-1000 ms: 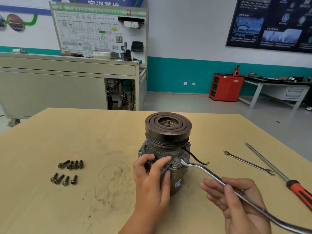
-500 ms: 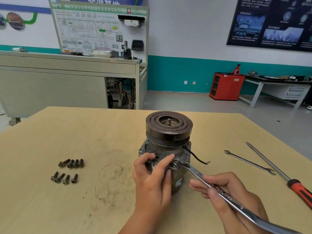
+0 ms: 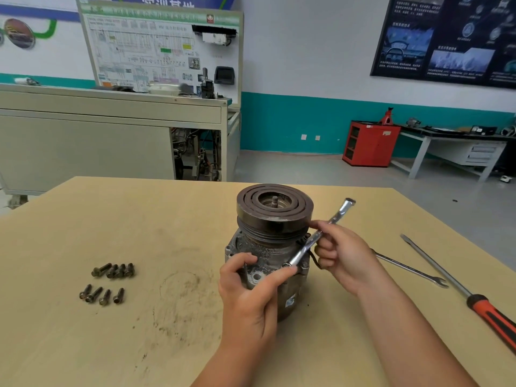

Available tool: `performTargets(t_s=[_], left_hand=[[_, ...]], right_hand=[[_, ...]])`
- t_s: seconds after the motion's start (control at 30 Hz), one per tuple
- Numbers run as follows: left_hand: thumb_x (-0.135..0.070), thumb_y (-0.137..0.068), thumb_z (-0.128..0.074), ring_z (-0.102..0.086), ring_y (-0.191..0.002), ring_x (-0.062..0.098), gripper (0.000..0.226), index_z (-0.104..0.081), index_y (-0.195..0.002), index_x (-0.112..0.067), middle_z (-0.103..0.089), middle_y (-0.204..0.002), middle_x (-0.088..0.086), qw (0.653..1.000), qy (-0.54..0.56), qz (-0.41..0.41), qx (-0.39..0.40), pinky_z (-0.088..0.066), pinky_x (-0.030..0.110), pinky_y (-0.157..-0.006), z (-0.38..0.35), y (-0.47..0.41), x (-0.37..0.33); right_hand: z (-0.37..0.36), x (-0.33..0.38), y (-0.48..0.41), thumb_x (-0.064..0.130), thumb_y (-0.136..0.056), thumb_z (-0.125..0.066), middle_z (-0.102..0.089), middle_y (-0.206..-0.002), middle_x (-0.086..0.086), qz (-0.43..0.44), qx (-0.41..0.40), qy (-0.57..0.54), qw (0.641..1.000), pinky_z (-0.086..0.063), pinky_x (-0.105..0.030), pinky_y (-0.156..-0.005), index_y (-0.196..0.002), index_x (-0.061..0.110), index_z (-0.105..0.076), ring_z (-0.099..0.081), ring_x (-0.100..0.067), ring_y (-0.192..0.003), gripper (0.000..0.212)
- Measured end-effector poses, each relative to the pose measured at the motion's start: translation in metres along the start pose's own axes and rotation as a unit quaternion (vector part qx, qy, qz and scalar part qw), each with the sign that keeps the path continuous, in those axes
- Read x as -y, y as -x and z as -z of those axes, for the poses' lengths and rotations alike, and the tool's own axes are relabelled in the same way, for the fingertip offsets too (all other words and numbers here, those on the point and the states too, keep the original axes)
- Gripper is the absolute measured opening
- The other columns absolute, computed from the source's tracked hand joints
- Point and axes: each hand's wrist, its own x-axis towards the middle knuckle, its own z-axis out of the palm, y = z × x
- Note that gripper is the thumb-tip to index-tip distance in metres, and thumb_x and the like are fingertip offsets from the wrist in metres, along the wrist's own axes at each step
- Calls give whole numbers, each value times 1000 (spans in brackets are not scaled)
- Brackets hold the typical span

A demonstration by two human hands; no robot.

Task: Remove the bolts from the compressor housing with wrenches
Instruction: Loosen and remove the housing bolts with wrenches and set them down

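Note:
A grey metal compressor (image 3: 265, 247) stands upright on the wooden table (image 3: 139, 219), its dark ringed pulley on top. My left hand (image 3: 251, 291) grips the front of its housing, thumb and fingers curled round the flange. My right hand (image 3: 343, 255) holds a steel ring wrench (image 3: 315, 236) by the middle of its shaft. The wrench's lower end sits on a bolt (image 3: 286, 264) at the housing's front right. Its free end points up and to the right, beside the pulley.
Several removed bolts (image 3: 107, 283) lie in two rows on the table's left. A slim open-end wrench (image 3: 413, 270) and a long screwdriver with a red and black handle (image 3: 474, 297) lie at the right. Beyond the table are a grey cabinet and a red tool cart.
The wrench handle swung from low at the near right up and away, round to the pulley's right side. My right hand moved with it. My left hand kept its grip on the housing.

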Motion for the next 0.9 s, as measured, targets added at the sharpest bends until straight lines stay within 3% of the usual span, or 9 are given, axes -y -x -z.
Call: performTargets(t_s=[0.07, 0.2, 0.3, 0.37, 0.43, 0.57, 0.7, 0.8, 0.9], left_hand=[[-19, -89, -44, -38, -110, 18, 39, -56, -118, -42, -27, -116, -9, 1000, 1, -2, 0, -33, 27, -99, 0, 0, 1], [-25, -87, -46, -37, -112, 15, 45, -40, -127, -43, -27, -116, -15, 999, 28, 25, 4, -38, 41, -96, 0, 0, 1], [-26, -86, -46, -36, -113, 10, 38, -46, -121, -41, -26, -116, -15, 999, 23, 30, 10, -37, 38, -97, 1, 0, 1], [-26, -86, -46, -36, -112, 11, 33, -51, -118, -35, -25, -116, -16, 999, 23, 34, 12, -40, 44, -95, 1, 0, 0], [-26, -86, -46, -38, -111, 14, 33, -50, -119, -30, -25, -115, -16, 999, 29, 42, 12, -46, 52, -88, 1, 1, 0], [-26, -86, -46, -38, -110, 15, 34, -49, -120, -30, -26, -114, -15, 998, 30, 51, 12, -49, 57, -83, 2, 0, -1], [-24, -86, -46, -36, -111, 10, 32, -53, -115, -34, -27, -115, -12, 999, 7, 34, 11, -45, 52, -90, 1, 0, 0], [-25, -86, -45, -33, -116, 0, 28, -56, -110, -37, -26, -116, -12, 1000, 3, 30, 7, -39, 43, -94, 0, 1, 1], [-24, -86, -46, -32, -117, -2, 26, -57, -106, -38, -26, -116, -13, 1000, 12, 23, -1, -34, 34, -98, 0, 1, 2]], right_hand=[[-6, 10, -6, 15, -95, -43, -33, -41, 9, -30, 3, -82, 996, -21, -13, -33, -89, 10, -59, -27, -2, -33, 17], [9, 13, 30, 23, -79, -49, -48, -49, 3, 74, -35, -174, 981, -28, -12, -36, -75, 18, -67, -38, -5, -37, 20], [14, 4, 70, 27, -79, -42, -69, -67, -8, 117, -49, -105, 986, -33, -11, -41, -70, 22, -71, -58, -13, -47, 31], [8, -3, 90, 28, -80, -45, -73, -76, -15, 132, -62, -39, 989, -34, -11, -40, -77, 15, -67, -66, -20, -54, 26], [1, -10, 102, 21, -78, -54, -74, -80, -14, 148, -70, 17, 986, -35, -11, -38, -86, 3, -56, -71, -24, -61, 19], [-6, -16, 114, 23, -74, -40, -75, -80, -7, 168, -43, 80, 982, -38, -15, -38, -88, 0, -53, -73, -24, -70, 30], [-11, -12, 119, 23, -74, -49, -76, -79, -1, 171, -9, 141, 975, -44, -11, -44, -89, 4, -56, -73, -21, -68, 25], [-13, 2, 114, 44, -70, -57, -75, -74, -5, 179, -4, 166, 970, -42, -8, -45, -84, 17, -63, -69, -21, -54, 31], [-11, 13, 82, 30, -82, -63, -66, -54, -7, 168, -46, 115, 978, -37, -13, -40, -76, 27, -66, -56, -15, -40, 8]])
